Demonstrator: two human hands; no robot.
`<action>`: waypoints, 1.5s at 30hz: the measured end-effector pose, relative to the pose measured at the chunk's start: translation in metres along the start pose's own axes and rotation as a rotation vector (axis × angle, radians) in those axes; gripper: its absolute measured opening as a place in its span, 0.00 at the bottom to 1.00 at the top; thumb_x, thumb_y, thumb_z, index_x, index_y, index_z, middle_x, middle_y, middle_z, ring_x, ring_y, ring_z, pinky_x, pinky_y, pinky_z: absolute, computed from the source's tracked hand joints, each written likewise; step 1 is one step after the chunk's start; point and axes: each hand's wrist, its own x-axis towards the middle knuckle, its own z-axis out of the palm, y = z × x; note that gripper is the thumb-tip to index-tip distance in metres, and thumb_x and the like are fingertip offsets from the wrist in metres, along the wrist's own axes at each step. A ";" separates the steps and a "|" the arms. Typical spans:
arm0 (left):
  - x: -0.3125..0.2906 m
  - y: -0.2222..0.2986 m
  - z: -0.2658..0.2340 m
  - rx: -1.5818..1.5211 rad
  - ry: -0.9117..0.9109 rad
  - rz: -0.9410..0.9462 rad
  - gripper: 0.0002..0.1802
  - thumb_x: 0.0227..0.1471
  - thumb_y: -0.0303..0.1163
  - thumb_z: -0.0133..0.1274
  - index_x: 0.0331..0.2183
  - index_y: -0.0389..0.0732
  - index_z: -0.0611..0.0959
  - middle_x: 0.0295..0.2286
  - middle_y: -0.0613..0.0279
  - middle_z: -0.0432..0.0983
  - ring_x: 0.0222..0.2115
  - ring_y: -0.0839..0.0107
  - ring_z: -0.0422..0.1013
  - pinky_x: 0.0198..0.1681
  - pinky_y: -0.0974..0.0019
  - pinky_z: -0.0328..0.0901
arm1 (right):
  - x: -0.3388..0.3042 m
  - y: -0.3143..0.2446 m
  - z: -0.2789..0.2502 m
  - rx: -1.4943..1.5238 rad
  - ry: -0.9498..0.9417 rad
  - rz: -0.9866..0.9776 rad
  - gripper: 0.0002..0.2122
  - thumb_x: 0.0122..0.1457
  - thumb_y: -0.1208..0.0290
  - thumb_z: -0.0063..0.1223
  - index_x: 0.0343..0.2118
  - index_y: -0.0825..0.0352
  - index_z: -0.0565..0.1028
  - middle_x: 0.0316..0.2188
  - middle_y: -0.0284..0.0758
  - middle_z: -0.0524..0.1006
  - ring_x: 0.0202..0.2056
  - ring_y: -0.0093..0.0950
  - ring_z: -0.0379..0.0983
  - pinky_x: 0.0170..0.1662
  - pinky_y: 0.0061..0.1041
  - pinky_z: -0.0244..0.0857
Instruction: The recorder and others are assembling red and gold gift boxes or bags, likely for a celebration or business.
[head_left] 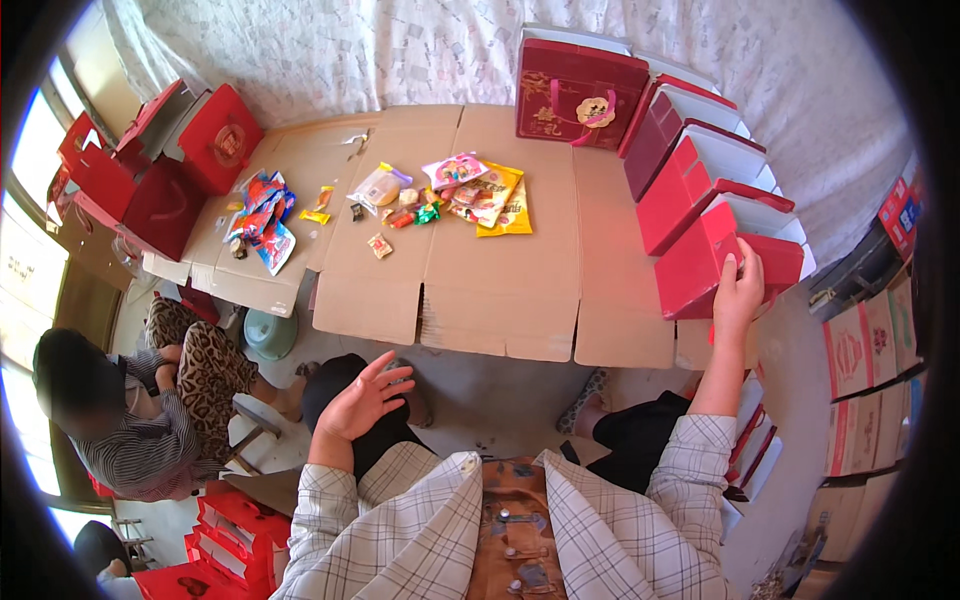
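My right hand [738, 285] is closed on the near red gift box [695, 262], its fingers bent against the front face at the table's right end. This box stands open at the top, with white inner flaps showing. My left hand [362, 400] hangs over my lap, short of the table's front edge, with its fingers spread and nothing in it. Midway along the table lie yellow snack packets [503, 205], a pink packet [458, 170], a clear-wrapped round cake [380, 188] and several small wrapped sweets [405, 215].
Cardboard [500, 300] covers the table. Behind the near box stand more red gift boxes [580, 95] in a row. Blue-and-red packets [265, 220] and red gift bags [215, 140] occupy the left end. A person [140, 420] sits at left; cartons [865, 345] are stacked at right.
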 end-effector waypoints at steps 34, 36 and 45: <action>0.035 -0.011 0.014 0.071 -0.068 -0.082 0.51 0.57 0.60 0.56 0.70 0.48 0.56 0.64 0.49 0.61 0.63 0.54 0.61 0.61 0.52 0.61 | -0.075 0.022 -0.007 0.237 0.099 0.060 0.19 0.60 0.81 0.57 0.55 0.70 0.73 0.44 0.38 0.79 0.40 0.27 0.76 0.39 0.25 0.71; 0.028 -0.010 0.010 0.061 -0.055 -0.077 0.51 0.57 0.60 0.57 0.70 0.48 0.56 0.64 0.49 0.61 0.62 0.54 0.61 0.61 0.51 0.62 | -0.090 0.029 -0.004 0.257 0.088 0.084 0.18 0.60 0.81 0.57 0.54 0.69 0.74 0.43 0.38 0.80 0.40 0.27 0.77 0.38 0.24 0.71; -0.007 -0.005 -0.009 -0.039 0.079 -0.028 0.50 0.56 0.62 0.57 0.70 0.51 0.57 0.63 0.48 0.62 0.63 0.50 0.61 0.60 0.48 0.62 | -0.128 0.056 0.015 0.356 0.076 0.324 0.06 0.63 0.77 0.57 0.42 0.71 0.80 0.32 0.34 0.80 0.33 0.22 0.75 0.37 0.21 0.68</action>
